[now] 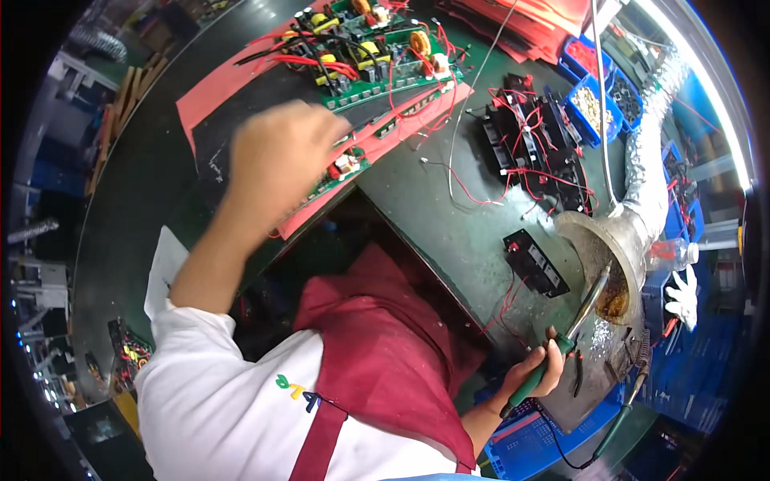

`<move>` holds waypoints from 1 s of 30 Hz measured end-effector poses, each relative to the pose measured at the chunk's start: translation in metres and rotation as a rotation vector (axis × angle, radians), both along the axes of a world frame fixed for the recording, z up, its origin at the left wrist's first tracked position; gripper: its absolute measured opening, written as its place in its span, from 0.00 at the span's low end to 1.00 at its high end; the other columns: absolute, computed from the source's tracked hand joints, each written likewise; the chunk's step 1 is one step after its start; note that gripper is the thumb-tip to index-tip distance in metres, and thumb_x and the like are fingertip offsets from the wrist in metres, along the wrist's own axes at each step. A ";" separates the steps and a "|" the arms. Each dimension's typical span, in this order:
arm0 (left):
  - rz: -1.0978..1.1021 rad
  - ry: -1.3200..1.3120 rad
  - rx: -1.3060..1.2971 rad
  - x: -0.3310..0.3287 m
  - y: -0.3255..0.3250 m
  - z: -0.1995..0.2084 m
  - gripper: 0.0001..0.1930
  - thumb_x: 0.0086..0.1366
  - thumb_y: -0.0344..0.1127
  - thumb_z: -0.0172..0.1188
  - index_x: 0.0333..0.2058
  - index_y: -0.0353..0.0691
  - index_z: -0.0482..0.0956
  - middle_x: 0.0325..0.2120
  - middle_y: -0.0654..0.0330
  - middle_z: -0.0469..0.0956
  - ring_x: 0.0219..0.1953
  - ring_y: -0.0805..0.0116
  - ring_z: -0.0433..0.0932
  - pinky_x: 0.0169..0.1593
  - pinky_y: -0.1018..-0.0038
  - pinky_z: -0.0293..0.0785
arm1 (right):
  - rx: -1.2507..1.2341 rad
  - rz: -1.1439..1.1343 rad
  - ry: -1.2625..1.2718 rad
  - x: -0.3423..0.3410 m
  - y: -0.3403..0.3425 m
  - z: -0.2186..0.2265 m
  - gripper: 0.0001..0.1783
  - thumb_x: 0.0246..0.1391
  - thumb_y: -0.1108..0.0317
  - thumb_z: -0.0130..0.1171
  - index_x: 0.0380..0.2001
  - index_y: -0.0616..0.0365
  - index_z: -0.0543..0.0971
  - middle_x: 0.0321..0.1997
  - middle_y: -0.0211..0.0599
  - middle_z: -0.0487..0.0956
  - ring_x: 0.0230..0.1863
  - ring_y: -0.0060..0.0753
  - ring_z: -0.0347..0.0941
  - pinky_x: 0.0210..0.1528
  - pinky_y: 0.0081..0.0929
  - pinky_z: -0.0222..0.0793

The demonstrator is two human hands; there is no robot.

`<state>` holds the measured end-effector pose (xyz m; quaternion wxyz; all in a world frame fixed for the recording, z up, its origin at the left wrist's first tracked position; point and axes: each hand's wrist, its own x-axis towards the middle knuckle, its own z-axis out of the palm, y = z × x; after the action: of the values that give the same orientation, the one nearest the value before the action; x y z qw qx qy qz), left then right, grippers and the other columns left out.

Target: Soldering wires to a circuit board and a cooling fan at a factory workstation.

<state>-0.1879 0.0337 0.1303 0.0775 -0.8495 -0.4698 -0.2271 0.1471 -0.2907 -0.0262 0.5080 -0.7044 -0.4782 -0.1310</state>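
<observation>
My right hand (547, 369) is closed around the green handle of a soldering iron (566, 343). The iron's metal tip points up into the mouth of a round metal fume hood (634, 268). My left hand (285, 152), smeared by motion, is over a black sheet (218, 143) at the left, beside green circuit boards (377, 88). Its fingers look curled, but what they hold, if anything, is hidden. Part of a smaller circuit board (343, 167) shows beside this hand. Between the right hand and the boards lies a black module (536, 263) with red wires.
Black wired housings (533, 140) are piled on the green table. Blue bins (592, 108) of small parts stand at the far right, near a silver duct (651, 152). Pliers (578, 373) lie near the right hand, and a white glove (683, 298) hangs beyond the hood. Red sheets (521, 24) are stacked behind.
</observation>
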 end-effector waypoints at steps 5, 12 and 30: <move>0.225 -0.259 -0.401 -0.060 0.105 -0.004 0.27 0.76 0.59 0.61 0.39 0.36 0.88 0.33 0.48 0.86 0.37 0.54 0.86 0.41 0.60 0.78 | 0.041 0.045 -0.010 0.002 0.008 -0.002 0.15 0.75 0.62 0.63 0.53 0.63 0.81 0.50 0.57 0.89 0.52 0.51 0.88 0.58 0.42 0.82; 0.198 -0.024 -0.192 -0.039 0.119 0.005 0.31 0.72 0.60 0.64 0.36 0.29 0.88 0.28 0.48 0.87 0.31 0.63 0.86 0.39 0.62 0.77 | 0.044 0.044 -0.021 -0.002 0.006 -0.003 0.14 0.76 0.63 0.62 0.55 0.61 0.80 0.50 0.56 0.90 0.50 0.48 0.88 0.55 0.38 0.81; 0.096 -0.060 -0.109 0.048 0.162 -0.003 0.25 0.69 0.58 0.65 0.41 0.37 0.88 0.33 0.44 0.88 0.38 0.45 0.88 0.45 0.50 0.80 | 0.078 0.087 -0.022 -0.010 0.005 -0.007 0.14 0.74 0.63 0.65 0.55 0.57 0.80 0.47 0.55 0.90 0.46 0.45 0.86 0.51 0.37 0.80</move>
<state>-0.1397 0.1957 0.1269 0.0276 -0.8218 -0.5238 -0.2226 0.1375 -0.2853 -0.0334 0.5351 -0.6612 -0.5082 -0.1351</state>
